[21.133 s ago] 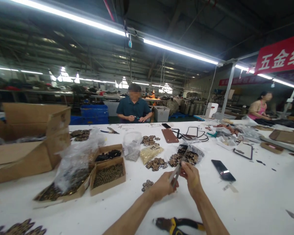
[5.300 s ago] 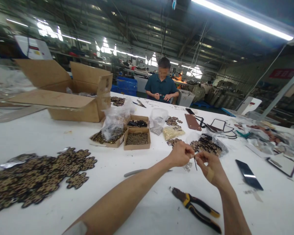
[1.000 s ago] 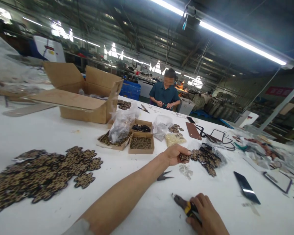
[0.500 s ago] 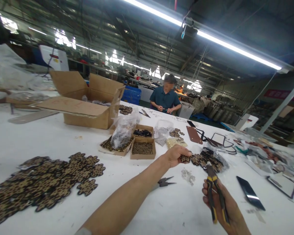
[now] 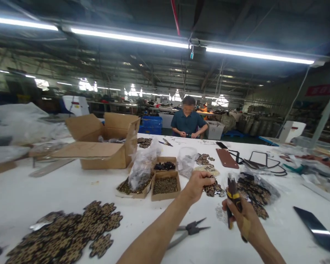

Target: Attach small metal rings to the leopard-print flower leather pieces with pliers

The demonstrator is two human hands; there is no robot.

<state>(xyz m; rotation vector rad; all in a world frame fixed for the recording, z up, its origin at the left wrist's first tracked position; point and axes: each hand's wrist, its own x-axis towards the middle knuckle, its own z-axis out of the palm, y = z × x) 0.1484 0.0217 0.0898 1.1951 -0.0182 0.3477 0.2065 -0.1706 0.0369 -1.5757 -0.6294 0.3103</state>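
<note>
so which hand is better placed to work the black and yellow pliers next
Right hand, likely: it holds the black-and-yellow pliers, while the left hand pinches a spotted patch.

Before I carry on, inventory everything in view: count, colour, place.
Table: one, white, foreground
Leopard-print flower patches: many, tan and black, front left, centre
Open cardboard box: one, brown, back left
Cardboard trays: three, brown, centre
Plastic bags: several, clear, centre, left
Needle-nose pliers: one, dark, front centre
Combination pliers: one, black and yellow, held, centre right
Phones: two, black, back and right
Panel: one, brown, back right
Frames: several, black, back right
Loose bits: many, silvery, centre
Co-worker: one, teal shirt, across table
Tube lights: several, white, overhead
Crates: count unclear, blue, background
Left hand: one, bare, centre, pinching a patch
Right hand: one, bare, centre right, gripping combination pliers
</note>
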